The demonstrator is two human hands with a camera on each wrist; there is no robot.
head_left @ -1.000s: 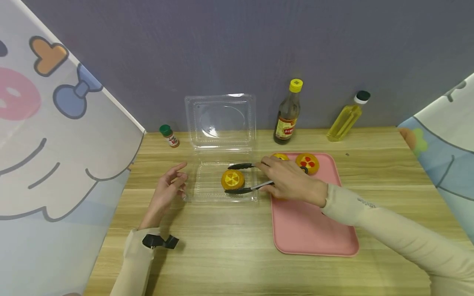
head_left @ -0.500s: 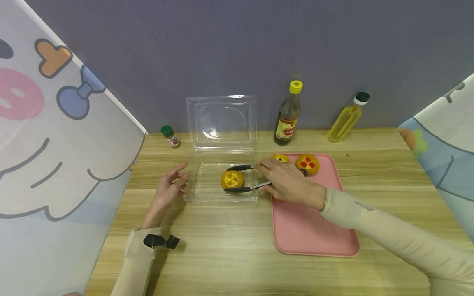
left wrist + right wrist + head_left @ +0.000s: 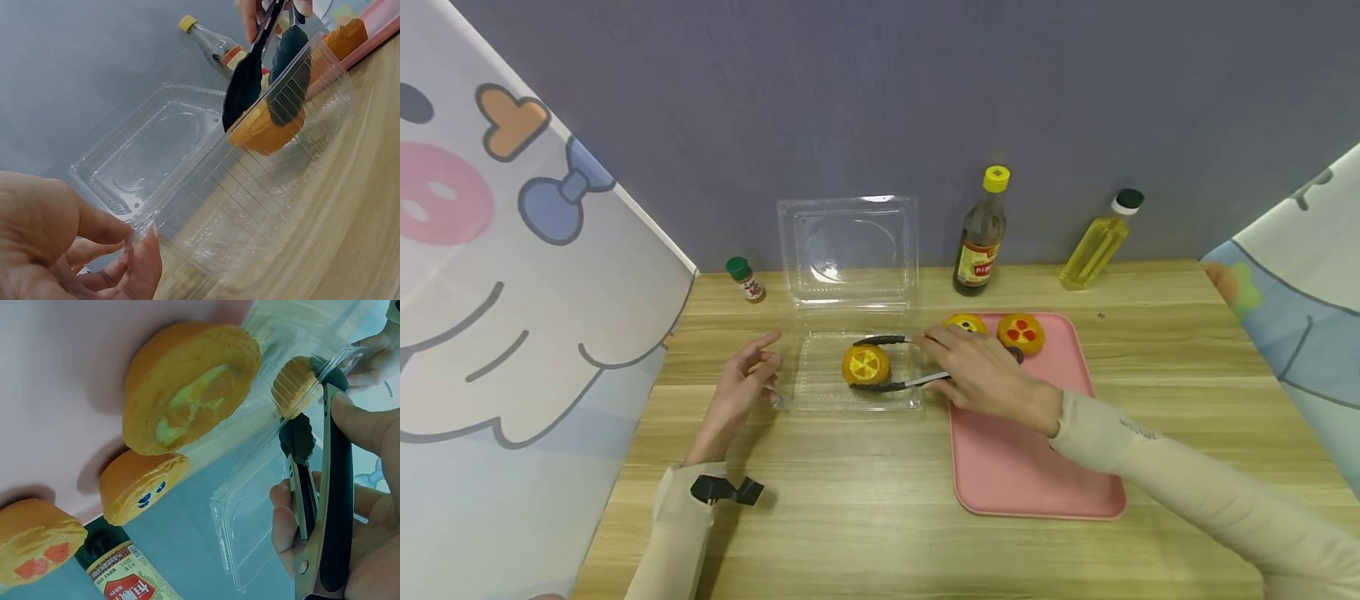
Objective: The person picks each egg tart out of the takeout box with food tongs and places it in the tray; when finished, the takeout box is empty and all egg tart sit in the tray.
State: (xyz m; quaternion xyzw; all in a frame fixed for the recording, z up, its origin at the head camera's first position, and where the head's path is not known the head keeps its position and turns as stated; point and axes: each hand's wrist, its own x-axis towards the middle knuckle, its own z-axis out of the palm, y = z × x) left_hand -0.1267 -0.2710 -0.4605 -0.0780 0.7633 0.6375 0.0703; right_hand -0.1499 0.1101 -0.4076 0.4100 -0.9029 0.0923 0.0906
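Observation:
My right hand [image 3: 981, 371] grips a pair of tongs [image 3: 336, 500] with black scalloped tips. The tips stand on either side of a round golden pastry [image 3: 866, 366] topped with yellow wedges, inside a clear plastic clamshell box [image 3: 820, 392]. In the left wrist view the pastry [image 3: 265, 134] shows through the box's side wall, between the tong tips. My left hand [image 3: 741, 387] is at the box's left end; the left wrist view shows its thumb and finger pinching the rim. The box's lid [image 3: 850, 250] stands raised at the back.
A pink tray [image 3: 1037, 475] at the right holds a pastry with red pieces [image 3: 1021, 333], one with dark blue pieces [image 3: 144, 487] and a larger-looking yellow-topped one [image 3: 194, 390]. Behind stand a dark sauce bottle [image 3: 979, 250], an oil bottle [image 3: 1097, 250] and a green-capped spice jar [image 3: 747, 279].
The tongs and the pastry between their tips have shifted slightly left within the box. The left hand stays at the box's left end.

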